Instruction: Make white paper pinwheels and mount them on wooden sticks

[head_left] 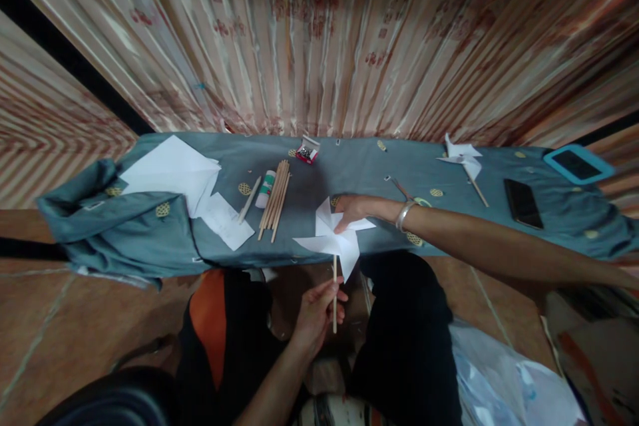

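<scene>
A white paper pinwheel (347,253) on a thin wooden stick is at the table's front edge, its stick pointing down toward my lap. My left hand (319,306) is closed round the lower part of the stick, below the table edge. From the right, my right hand (352,210) reaches in, with a silver bangle on the wrist. Its thumb presses near the pinwheel's centre; the other fingertips are partly hidden behind the paper. A second white pinwheel (462,156) on a stick lies at the back right of the table.
On the cloth-covered table (344,166) are white paper sheets (172,170), a white pen-like object (249,200), a glue stick (265,188), several wooden sticks (276,200), a small open box (308,149), scissors (403,190), a black phone (522,203) and a blue-framed tablet (579,164).
</scene>
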### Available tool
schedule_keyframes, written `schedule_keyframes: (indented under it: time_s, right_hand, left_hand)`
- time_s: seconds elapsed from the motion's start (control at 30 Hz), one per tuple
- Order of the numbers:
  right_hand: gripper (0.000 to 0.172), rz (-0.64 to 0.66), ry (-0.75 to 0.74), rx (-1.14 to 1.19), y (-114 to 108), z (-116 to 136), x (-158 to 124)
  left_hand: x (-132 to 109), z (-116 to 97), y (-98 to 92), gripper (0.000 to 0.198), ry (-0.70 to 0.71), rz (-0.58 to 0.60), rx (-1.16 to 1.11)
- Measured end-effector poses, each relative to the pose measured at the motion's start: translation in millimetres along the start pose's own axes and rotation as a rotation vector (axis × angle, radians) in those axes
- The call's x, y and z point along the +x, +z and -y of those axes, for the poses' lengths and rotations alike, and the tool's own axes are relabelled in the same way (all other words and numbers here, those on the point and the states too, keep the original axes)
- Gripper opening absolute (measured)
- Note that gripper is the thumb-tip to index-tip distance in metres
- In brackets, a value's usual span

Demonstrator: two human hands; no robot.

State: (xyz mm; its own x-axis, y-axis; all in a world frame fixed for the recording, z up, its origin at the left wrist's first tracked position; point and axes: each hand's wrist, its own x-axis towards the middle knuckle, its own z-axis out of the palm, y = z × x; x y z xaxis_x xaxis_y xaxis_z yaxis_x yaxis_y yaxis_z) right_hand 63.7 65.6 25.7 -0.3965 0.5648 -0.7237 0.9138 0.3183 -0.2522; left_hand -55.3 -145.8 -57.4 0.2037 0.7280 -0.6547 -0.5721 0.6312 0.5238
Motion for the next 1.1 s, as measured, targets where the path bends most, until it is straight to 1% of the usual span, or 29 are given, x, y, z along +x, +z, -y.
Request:
schedule_keyframes:
  time_s: [0.23,0.5,0.7,0.9,1.0,1.1]
  right_hand:
    - [0.028,0.02,-0.016,-0.023,-2,0,0]
    - [0.033,0.039,-0.056,-0.02,-1,-1,-2]
    - [0.034,0.042,-0.079,-0.057,-2,0,1]
    - [0.039,0.024,-0.055,-0.091,0,-3,7]
    - [0.034,0.019,-0.044,-0.083,1,-3,8]
    - [0.029,0.006,-0.035,-0.073,1,-1,6]
  left_hand:
    - [1,4,4.9,0.06,-0.018,0.039,0.021]
    - [5,7,5.3,0.058,-0.012,0.017,0.054]
    - [2,-5,-1.0,0.059,-0.01,0.004,0.125]
    - [4,-21,-15.2,0.055,-0.016,0.016,0.211]
    - [6,-23,-20.1,0.054,-0.021,0.04,0.247]
    - [5,-21,-18.2,0.053,-0.022,0.046,0.235]
